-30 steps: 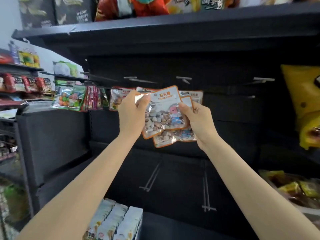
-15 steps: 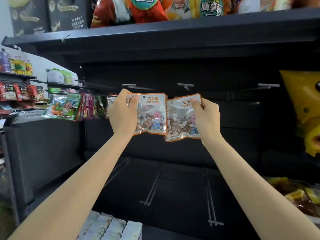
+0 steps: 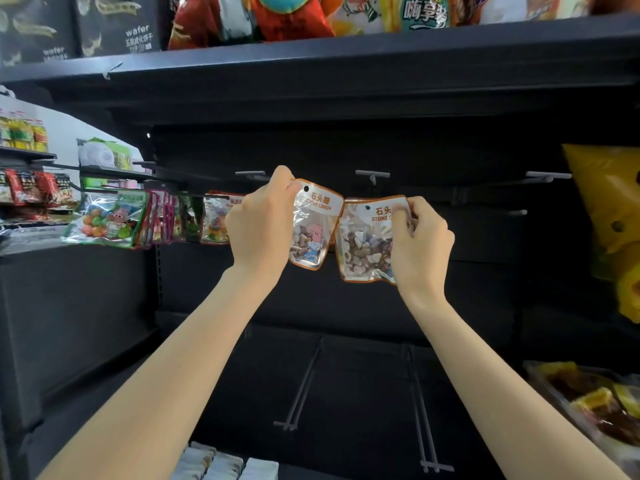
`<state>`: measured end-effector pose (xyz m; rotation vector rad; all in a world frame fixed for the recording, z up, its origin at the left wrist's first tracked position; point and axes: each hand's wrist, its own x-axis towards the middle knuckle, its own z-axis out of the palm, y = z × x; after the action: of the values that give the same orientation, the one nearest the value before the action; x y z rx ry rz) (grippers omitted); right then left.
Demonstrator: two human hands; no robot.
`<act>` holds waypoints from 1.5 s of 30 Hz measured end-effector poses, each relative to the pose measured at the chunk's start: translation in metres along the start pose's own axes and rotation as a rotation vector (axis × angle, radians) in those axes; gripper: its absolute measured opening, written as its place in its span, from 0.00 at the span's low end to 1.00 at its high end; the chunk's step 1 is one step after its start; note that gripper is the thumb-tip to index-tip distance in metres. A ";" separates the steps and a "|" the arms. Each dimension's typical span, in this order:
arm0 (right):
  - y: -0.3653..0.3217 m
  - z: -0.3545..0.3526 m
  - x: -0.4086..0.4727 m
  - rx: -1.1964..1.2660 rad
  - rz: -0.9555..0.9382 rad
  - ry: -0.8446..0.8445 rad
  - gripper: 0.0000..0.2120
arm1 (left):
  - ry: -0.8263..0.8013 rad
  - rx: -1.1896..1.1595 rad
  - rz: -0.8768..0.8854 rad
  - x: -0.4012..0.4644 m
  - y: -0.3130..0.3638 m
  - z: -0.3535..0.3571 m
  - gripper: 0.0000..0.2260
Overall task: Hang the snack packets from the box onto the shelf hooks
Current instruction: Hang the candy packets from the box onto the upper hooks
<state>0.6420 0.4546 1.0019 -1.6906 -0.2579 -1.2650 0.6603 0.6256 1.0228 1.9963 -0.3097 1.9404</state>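
Your left hand (image 3: pixel 260 226) pinches the top left corner of one stone candy packet (image 3: pixel 313 226), thumb and fingers closed on its white header just beside the punched hole, and lifts it toward the grey hook (image 3: pixel 250 174) that juts from the dark back panel just above your knuckles. Your right hand (image 3: pixel 420 244) grips a second stone candy packet (image 3: pixel 365 239) by its upper right edge, fingers curled over the front of the header and the thumb behind it; this packet hangs lower than the first, their inner edges almost touching between your two hands. Another empty hook (image 3: pixel 372 174) stands above the gap between your fingertips, and a third hook (image 3: pixel 547 175) sits well off to the right of your right hand. To the left of your left fingers a row of hung packets (image 3: pixel 138 220) already fills the neighbouring hooks. Below your forearms, at the bottom edge of the view, the tops of packets in the box (image 3: pixel 221 464) show in pale rows. A yellow bag (image 3: pixel 609 202) hangs at the far right, and bright snack bags (image 3: pixel 284 15) line the upper shelf (image 3: pixel 346 67) overhead.
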 end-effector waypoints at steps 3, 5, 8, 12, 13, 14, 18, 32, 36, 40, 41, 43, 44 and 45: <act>0.002 0.002 0.002 0.014 -0.015 0.009 0.10 | 0.006 0.026 0.039 0.000 0.002 0.001 0.09; 0.004 0.004 0.004 -0.010 -0.024 0.005 0.08 | 0.003 0.043 0.057 0.001 0.002 0.002 0.09; 0.008 0.007 0.007 -0.025 -0.029 0.004 0.09 | -0.033 0.045 0.073 0.001 0.005 0.004 0.08; 0.015 0.014 0.012 -0.181 -0.167 -0.001 0.12 | -0.071 0.037 0.037 0.001 0.008 0.011 0.07; 0.019 0.017 0.014 -0.282 -0.210 -0.009 0.11 | -0.073 0.032 0.022 0.000 0.007 0.014 0.06; 0.024 0.019 0.016 -0.376 -0.242 -0.024 0.10 | -0.082 0.031 0.001 0.000 0.007 0.016 0.06; 0.049 0.024 0.021 -0.499 -0.185 -0.188 0.16 | -0.184 0.056 -0.120 -0.001 0.006 0.017 0.09; 0.072 0.042 0.058 -0.552 0.091 -0.325 0.18 | -0.263 -0.117 -0.162 0.000 -0.001 0.009 0.08; 0.055 0.026 0.038 -0.142 -0.130 -0.071 0.09 | -0.314 -0.305 -0.104 -0.004 -0.005 0.010 0.08; 0.031 0.009 0.017 0.128 -0.214 -0.059 0.06 | -0.283 -0.524 -0.092 -0.007 0.007 0.010 0.07; 0.027 0.006 0.013 0.163 -0.228 -0.060 0.05 | -0.268 -0.561 -0.085 -0.007 0.012 0.011 0.07; 0.023 0.001 0.007 0.187 -0.258 -0.076 0.04 | -0.241 -0.618 -0.081 -0.008 0.023 0.012 0.06; 0.022 -0.001 0.006 0.175 -0.267 -0.093 0.02 | -0.227 -0.629 -0.083 -0.008 0.027 0.014 0.06; 0.021 -0.001 0.006 0.156 -0.271 -0.112 0.00 | -0.215 -0.628 -0.091 -0.007 0.031 0.016 0.06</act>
<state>0.6574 0.4407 0.9954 -1.6319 -0.6543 -1.3095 0.6629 0.5905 1.0180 1.7442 -0.7597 1.3430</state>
